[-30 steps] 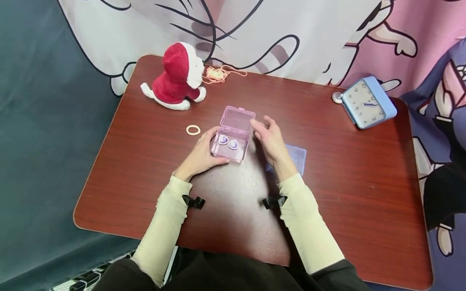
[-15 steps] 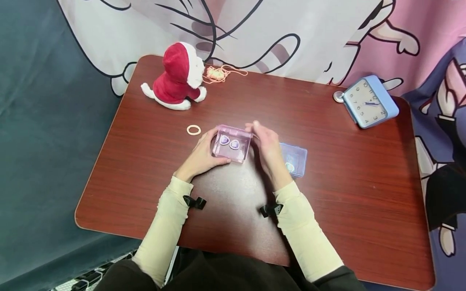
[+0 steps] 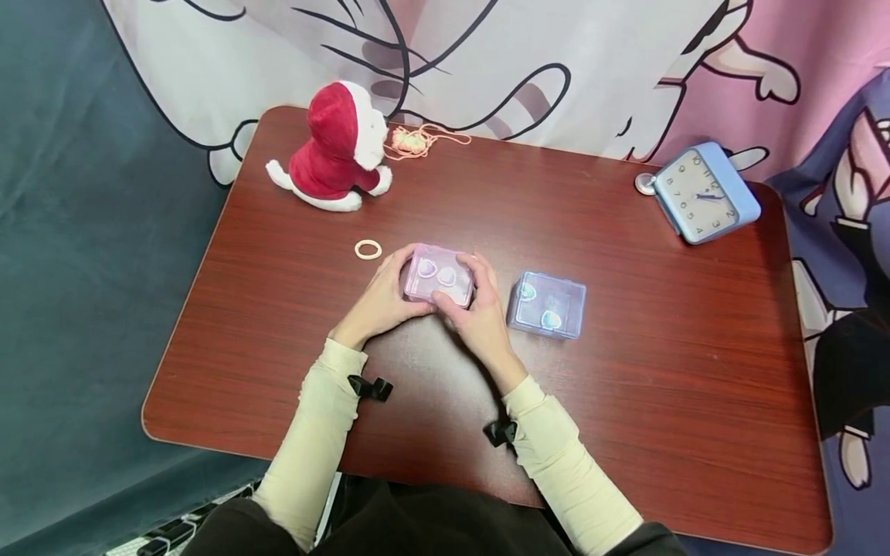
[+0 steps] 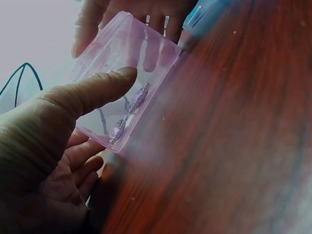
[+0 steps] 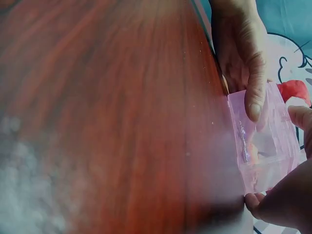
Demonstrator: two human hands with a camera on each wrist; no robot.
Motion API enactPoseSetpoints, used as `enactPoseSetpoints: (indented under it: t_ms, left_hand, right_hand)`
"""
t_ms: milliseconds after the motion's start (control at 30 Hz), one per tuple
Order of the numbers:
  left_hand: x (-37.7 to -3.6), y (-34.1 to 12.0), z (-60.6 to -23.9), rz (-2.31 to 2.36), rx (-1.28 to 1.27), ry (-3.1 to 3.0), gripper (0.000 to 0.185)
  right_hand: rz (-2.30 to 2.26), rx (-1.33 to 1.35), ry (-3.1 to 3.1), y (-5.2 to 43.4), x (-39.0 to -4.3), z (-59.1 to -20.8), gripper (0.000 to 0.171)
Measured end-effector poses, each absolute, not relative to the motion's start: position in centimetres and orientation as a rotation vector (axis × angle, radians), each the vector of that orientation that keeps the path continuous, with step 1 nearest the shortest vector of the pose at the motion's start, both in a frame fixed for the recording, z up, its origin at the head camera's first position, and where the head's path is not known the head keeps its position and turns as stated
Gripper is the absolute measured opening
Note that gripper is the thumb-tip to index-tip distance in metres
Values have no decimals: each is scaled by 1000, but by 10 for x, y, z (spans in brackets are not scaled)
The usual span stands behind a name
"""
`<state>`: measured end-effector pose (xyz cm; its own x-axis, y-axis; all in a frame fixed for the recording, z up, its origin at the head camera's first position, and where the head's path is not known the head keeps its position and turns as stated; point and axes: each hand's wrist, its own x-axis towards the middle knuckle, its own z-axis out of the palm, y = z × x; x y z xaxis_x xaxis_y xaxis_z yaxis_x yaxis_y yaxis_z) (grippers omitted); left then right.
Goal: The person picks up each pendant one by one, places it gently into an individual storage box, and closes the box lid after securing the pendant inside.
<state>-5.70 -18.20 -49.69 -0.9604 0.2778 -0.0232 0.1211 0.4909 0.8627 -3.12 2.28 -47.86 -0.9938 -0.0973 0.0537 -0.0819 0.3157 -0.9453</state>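
A small clear pink plastic box point(image 3: 438, 291) with its lid down is held between both hands at the middle of the table. Two purple heart-shaped pieces point(image 3: 446, 276) with pale beaded edges show through it. My left hand point(image 3: 375, 309) grips the box's left side; in the left wrist view its thumb lies across a box wall. My right hand point(image 3: 483, 320) holds the right side, its thumb on the near edge of the lid. Beside the right hand stands a closed clear blue box point(image 3: 565, 303), with two pale blue heart-like pieces point(image 3: 551, 319) inside.
A cream ring point(image 3: 368, 249) lies left of the hands. Behind it sits a plush toy in red point(image 3: 330, 154), near a bundle of peach cord point(image 3: 412, 142). A blue clock point(image 3: 704, 194) stands at the back right of the brown table point(image 3: 681, 371).
The pink box's lid has swung down from upright to closed under the right hand. That hand has moved left onto the box, uncovering the blue box. The left hand keeps its grip.
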Motion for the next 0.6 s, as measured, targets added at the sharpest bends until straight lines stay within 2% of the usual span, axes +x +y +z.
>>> enactPoseSetpoints:
  t_ms: [600]
  left_hand:
    - [-59,-180,-496,1489,363,2563,104]
  right_hand:
    - [-1825,-204,2588,24,-32,-479,71]
